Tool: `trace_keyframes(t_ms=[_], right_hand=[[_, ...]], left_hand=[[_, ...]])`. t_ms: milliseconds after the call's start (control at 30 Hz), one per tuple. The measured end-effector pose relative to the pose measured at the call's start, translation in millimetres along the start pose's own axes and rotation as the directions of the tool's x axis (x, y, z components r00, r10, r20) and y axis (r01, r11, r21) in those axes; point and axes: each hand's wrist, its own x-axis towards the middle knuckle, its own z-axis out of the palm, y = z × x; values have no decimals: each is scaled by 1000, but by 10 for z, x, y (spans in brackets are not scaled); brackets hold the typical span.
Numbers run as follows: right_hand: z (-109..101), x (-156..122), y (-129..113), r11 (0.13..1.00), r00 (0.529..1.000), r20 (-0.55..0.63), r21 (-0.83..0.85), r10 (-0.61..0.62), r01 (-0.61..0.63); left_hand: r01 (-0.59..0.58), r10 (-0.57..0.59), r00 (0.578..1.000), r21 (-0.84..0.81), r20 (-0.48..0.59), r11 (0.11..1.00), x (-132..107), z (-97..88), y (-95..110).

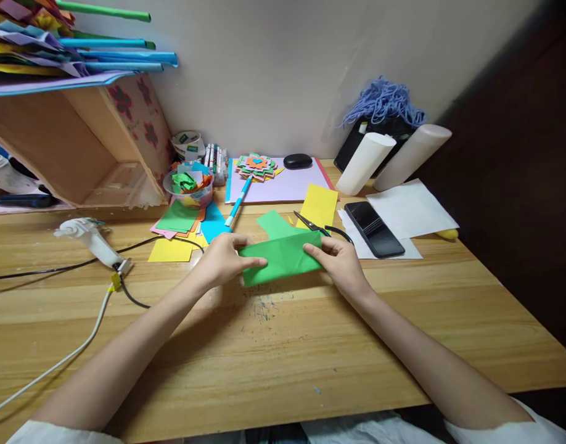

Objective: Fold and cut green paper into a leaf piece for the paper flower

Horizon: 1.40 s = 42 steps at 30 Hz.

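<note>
A sheet of green paper is held up just above the wooden table, longer than it is tall, with faint creases. My left hand pinches its left end, thumb on the near face. At its right end my right hand grips the upper corner the same way. Behind it lies another green piece of paper, partly covered. Scissors with black handles lie beyond my right hand, resting partly on a yellow sheet. A layered paper flower on a blue stick lies further back.
Coloured paper sheets and a plastic bowl of scraps are at back left. A phone lies on white paper at right, before two white rolls. Cables and a white device lie at left, near an open box.
</note>
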Motion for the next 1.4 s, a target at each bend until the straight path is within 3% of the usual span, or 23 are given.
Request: trace_keyframes(t_ms=[167, 333, 533, 700, 1400], right_hand=[[79, -67, -75, 999, 993, 111, -15, 33, -32], [127, -114, -81, 998, 992, 112, -20, 53, -51], [140, -127, -43, 998, 994, 96, -40, 47, -43], [137, -124, -34, 998, 995, 86, -41, 52, -49], [156, -104, -3, 993, 992, 69, -64, 103, -98]], left_hand=[[-157, 147, 985, 129, 88, 979, -72, 11, 119], [-177, 159, 983, 249, 94, 952, -104, 76, 127], [-239, 217, 970, 260, 111, 936, -110, 83, 118], [-305, 284, 945, 128, 164, 944, -119, 95, 142], [-280, 213, 935, 221, 282, 934, -103, 68, 149]])
